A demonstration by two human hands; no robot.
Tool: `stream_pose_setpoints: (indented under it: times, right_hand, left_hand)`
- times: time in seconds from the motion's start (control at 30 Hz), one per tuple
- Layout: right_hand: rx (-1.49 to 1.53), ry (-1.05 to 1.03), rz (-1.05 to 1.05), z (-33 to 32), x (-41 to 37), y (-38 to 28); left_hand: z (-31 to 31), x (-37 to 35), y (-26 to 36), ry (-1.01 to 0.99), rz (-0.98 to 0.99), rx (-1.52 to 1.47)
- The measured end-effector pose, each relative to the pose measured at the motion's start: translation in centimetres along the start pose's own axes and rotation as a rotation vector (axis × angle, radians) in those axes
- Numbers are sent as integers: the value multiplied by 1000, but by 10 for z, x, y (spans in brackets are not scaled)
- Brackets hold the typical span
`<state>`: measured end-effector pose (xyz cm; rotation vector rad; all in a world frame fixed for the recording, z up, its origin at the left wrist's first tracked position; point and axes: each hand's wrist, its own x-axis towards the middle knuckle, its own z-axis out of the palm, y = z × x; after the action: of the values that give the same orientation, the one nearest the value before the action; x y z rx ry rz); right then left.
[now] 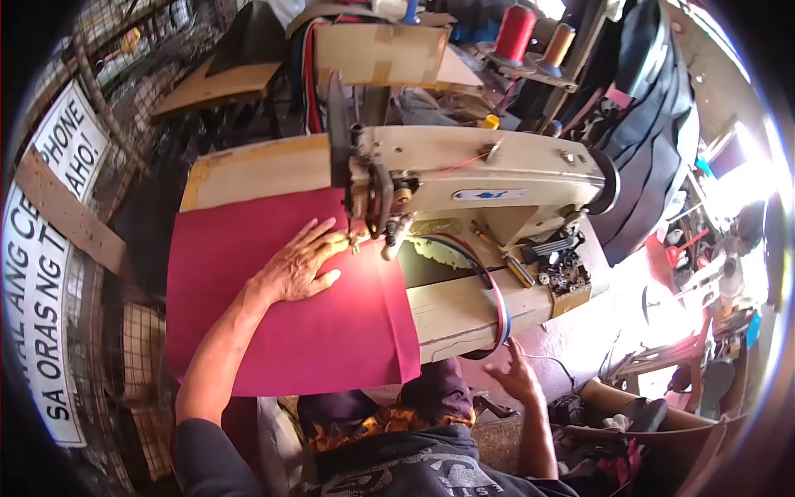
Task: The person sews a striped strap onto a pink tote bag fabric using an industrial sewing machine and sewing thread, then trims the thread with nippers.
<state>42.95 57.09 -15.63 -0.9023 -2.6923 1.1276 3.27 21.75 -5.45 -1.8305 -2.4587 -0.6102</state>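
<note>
A large magenta cloth lies over the left part of the sewing table, its right part folded under the sewing machine. My left hand lies flat on the cloth with fingers spread, its fingertips just left of the needle area. Near the table's front edge, my right hand is raised off the table with its fingers apart and nothing in it. Its fingertips are close to a striped red, white and blue strap, which curves from the machine bed over the front edge. Whether they touch it I cannot tell.
A screwdriver and a pile of small metal parts lie right of the machine bed. Red and tan thread cones stand behind. Dark material hangs at the back right. Wire mesh and a lettered sign are at the left.
</note>
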Motion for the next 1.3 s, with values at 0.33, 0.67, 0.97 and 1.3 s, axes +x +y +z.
stream_pose_setpoints:
  times: [0.33, 0.67, 0.97, 1.3]
  right_hand:
    - [285, -168, -324, -23, -28, -166]
    - [-170, 210, -508, 23, 117, -183]
    - [126, 357, -399, 13, 88, -195]
    - [320, 367, -48, 49, -22, -144]
  left_hand:
    - [1, -1, 3, -32, -38, 24]
    - [9, -6, 17, 46, -84, 87]
    - [45, 0, 72, 253, -391, 238]
    - [72, 25, 116, 327, -686, 356]
